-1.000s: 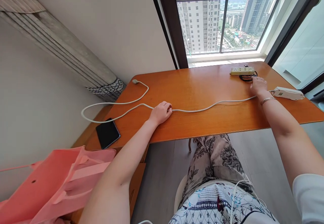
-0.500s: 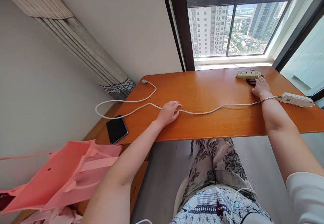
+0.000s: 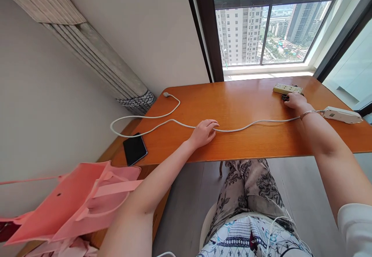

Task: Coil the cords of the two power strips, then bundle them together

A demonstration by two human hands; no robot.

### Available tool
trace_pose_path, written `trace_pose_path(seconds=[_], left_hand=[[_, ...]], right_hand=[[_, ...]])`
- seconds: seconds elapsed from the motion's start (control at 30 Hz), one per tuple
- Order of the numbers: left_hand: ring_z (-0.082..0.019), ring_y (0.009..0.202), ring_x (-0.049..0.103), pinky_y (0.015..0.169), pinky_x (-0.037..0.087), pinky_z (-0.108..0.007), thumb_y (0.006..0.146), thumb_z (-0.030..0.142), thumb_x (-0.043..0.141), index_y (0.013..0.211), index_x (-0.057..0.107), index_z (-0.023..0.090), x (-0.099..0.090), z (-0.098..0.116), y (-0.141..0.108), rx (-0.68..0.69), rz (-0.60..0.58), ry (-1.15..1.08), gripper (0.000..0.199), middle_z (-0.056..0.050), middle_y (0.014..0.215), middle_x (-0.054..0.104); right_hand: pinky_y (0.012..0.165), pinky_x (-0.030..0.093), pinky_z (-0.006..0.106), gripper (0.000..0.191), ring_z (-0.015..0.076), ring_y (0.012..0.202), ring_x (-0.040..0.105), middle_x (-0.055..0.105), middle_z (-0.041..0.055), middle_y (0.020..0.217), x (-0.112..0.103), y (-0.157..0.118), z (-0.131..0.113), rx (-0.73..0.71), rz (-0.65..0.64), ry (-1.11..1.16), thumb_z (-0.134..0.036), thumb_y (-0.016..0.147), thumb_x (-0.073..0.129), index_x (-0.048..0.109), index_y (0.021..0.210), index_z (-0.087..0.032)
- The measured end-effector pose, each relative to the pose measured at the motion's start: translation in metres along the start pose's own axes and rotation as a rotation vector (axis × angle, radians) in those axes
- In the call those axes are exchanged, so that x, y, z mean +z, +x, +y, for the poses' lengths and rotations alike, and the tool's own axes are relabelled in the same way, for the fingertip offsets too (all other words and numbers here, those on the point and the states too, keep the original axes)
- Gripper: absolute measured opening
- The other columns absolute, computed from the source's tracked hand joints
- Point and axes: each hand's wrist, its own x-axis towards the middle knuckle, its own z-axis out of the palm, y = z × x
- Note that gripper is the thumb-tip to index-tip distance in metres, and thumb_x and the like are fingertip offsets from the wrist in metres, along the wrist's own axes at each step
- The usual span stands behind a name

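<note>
My right hand (image 3: 295, 100) is closed at the back right of the desk, its fingers gripping a coiled black cable (image 3: 285, 97). Just behind those fingers sits a cream power strip (image 3: 286, 88), slightly angled. A second, white power strip (image 3: 341, 114) lies to the right of my wrist. From it a white cord (image 3: 247, 127) runs left across the desk, passing under my left hand (image 3: 204, 132). The left fingers are loosely bent and rest over this cord without a visible grip. At the far left, the cord loops back to its plug (image 3: 166, 94).
A black phone or tablet (image 3: 135, 149) lies at the left edge of the wooden desk (image 3: 232, 102), partly under the cord loop. A pink bag (image 3: 78, 202) stands at the lower left. Behind the desk is a window (image 3: 270, 32), with a curtain (image 3: 116, 71) to the left.
My right hand has drawn its fingers closed on the black cable, and the cream power strip has turned slightly. My left hand has shifted right along the white cord.
</note>
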Motion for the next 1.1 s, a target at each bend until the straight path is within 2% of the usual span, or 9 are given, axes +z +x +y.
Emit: trace_pose_path(seconds=[0.1, 0.17, 0.3, 0.43, 0.53, 0.67, 0.8, 0.93, 1.1], left_hand=[[-0.028, 0.119, 0.064, 0.105, 0.050, -0.048, 0.091, 0.020, 0.049, 0.111, 0.064, 0.019, 0.005, 0.004, 0.006, 0.027, 0.029, -0.034, 0.025, -0.014, 0.125, 0.068], [-0.027, 0.118, 0.064, 0.105, 0.050, -0.047, 0.091, 0.021, 0.049, 0.111, 0.064, 0.018, 0.008, 0.009, 0.012, 0.056, 0.055, -0.066, 0.025, -0.015, 0.125, 0.068], [-0.027, 0.121, 0.063, 0.106, 0.050, -0.045, 0.092, 0.022, 0.050, 0.115, 0.060, 0.017, 0.016, 0.028, 0.026, 0.079, 0.088, -0.155, 0.026, -0.015, 0.126, 0.065], [-0.025, 0.112, 0.065, 0.103, 0.052, -0.045, 0.090, 0.024, 0.056, 0.127, 0.053, 0.017, 0.023, 0.051, 0.042, 0.034, 0.106, -0.287, 0.038, -0.016, 0.132, 0.060], [-0.026, 0.115, 0.064, 0.103, 0.052, -0.046, 0.089, 0.031, 0.062, 0.135, 0.048, 0.019, 0.029, 0.066, 0.055, 0.001, 0.144, -0.411, 0.049, -0.017, 0.137, 0.056], [-0.030, 0.128, 0.058, 0.108, 0.047, -0.049, 0.088, 0.045, 0.068, 0.136, 0.048, 0.020, 0.033, 0.079, 0.071, -0.072, 0.222, -0.598, 0.057, -0.018, 0.139, 0.056], [-0.033, 0.137, 0.052, 0.111, 0.043, -0.050, 0.084, 0.053, 0.073, 0.140, 0.045, 0.021, 0.027, 0.085, 0.080, -0.176, 0.345, -0.737, 0.069, -0.018, 0.146, 0.052], [-0.033, 0.140, 0.050, 0.114, 0.040, -0.051, 0.082, 0.051, 0.076, 0.140, 0.045, 0.024, 0.013, 0.084, 0.085, -0.104, 0.462, -0.756, 0.071, -0.016, 0.145, 0.054], [-0.026, 0.118, 0.065, 0.108, 0.048, -0.047, 0.084, 0.049, 0.072, 0.133, 0.050, 0.025, 0.006, 0.072, 0.091, 0.002, 0.352, -0.989, 0.059, -0.010, 0.121, 0.067]], right_hand=[[0.101, 0.049, 0.043, 0.044, 0.0336, 0.120, 0.061, 0.062, 0.0216, 0.136, -0.012, -0.012, -0.014, -0.070, 0.121, 0.106, -0.031, 0.086, 0.057, 0.068, 0.123, -0.010], [0.096, 0.051, 0.038, 0.035, 0.0288, 0.111, 0.063, 0.067, 0.0171, 0.125, -0.022, -0.019, -0.024, -0.101, 0.201, 0.256, -0.028, 0.084, 0.056, 0.069, 0.114, -0.013], [0.066, 0.048, 0.028, 0.015, 0.0165, 0.074, 0.057, 0.063, 0.0040, 0.083, -0.047, -0.031, -0.044, -0.124, 0.334, 0.939, -0.020, 0.077, 0.057, 0.062, 0.091, -0.018], [0.049, 0.034, 0.022, 0.015, 0.0086, 0.053, 0.037, 0.042, -0.0044, 0.068, -0.072, -0.050, -0.065, -0.186, 0.293, 1.551, -0.020, 0.072, 0.061, 0.047, 0.076, -0.023], [0.047, 0.033, 0.022, 0.021, 0.0068, 0.051, 0.034, 0.038, -0.0053, 0.068, -0.086, -0.074, -0.086, -0.324, 0.215, 1.781, -0.021, 0.073, 0.064, 0.044, 0.074, -0.023], [0.051, 0.039, 0.023, 0.020, 0.0064, 0.053, 0.038, 0.043, -0.0043, 0.073, -0.096, -0.114, -0.121, -0.471, 0.133, 1.817, -0.019, 0.074, 0.066, 0.046, 0.076, -0.023], [0.061, 0.046, 0.025, 0.018, 0.0080, 0.061, 0.046, 0.051, -0.0031, 0.078, -0.091, -0.146, -0.149, -0.546, 0.009, 1.779, -0.021, 0.069, 0.068, 0.052, 0.078, -0.022], [0.070, 0.049, 0.028, 0.020, 0.0121, 0.071, 0.054, 0.061, -0.0014, 0.080, -0.076, -0.161, -0.160, -0.533, -0.203, 1.771, -0.023, 0.061, 0.070, 0.063, 0.080, -0.022], [0.087, 0.049, 0.034, 0.030, 0.0194, 0.090, 0.062, 0.074, 0.0001, 0.089, -0.061, -0.167, -0.161, -0.581, -0.362, 1.677, -0.022, 0.057, 0.072, 0.076, 0.087, -0.022]])
